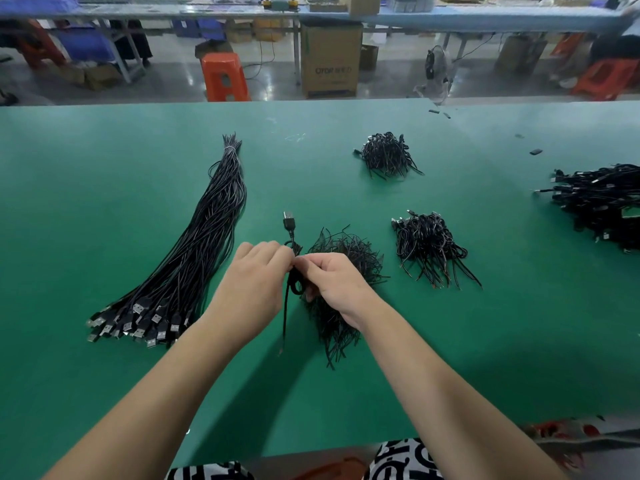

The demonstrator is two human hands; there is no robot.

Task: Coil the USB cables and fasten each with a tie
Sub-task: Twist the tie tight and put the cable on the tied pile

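- The green table mat [104, 393] lies bare in front of the long bundle of straight black USB cables [194, 244], giving open room at near left.
- A heap of black wire ties [343, 296] lies under the right hand [332, 285].
- Two small piles of coiled black cables [386, 155] [429, 247] sit right of centre, a bare strip between them.
- A larger black cable pile [602, 202] blocks the far right edge.

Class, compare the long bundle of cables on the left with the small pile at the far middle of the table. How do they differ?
The long bundle lies stretched out straight; the far pile is a tangled heap of coiled cables. The long bundle is bound near its far end and fans out, its USB plugs lined up at the near end; the far pile is compact, with loose ends sticking out. Both are black and lie on the green table.
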